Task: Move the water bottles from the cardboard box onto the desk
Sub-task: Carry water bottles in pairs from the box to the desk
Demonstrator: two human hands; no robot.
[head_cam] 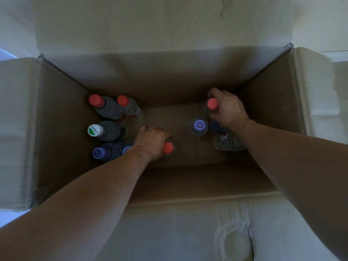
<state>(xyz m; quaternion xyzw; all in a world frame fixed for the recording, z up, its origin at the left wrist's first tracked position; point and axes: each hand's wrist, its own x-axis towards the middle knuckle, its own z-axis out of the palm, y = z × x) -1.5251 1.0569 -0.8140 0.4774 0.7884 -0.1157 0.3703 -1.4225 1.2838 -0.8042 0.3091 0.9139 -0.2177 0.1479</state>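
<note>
I look straight down into an open cardboard box (169, 78) that holds several upright water bottles. My left hand (152, 142) grips a red-capped bottle (168, 147) near the box's middle. My right hand (228, 110) grips another red-capped bottle (212, 103) at the far right. Along the left wall stand two red-capped bottles (96, 100) (122, 100), a bottle with a white and green cap (94, 130) and a purple-capped bottle (98, 153). A purple-capped bottle (198, 125) stands beside my right hand. A labelled bottle (226, 143) lies partly under my right forearm.
The box's flaps (17, 129) are folded outward on all sides. A bare strip of box floor (169, 117) lies between the two groups of bottles. The desk is not in view.
</note>
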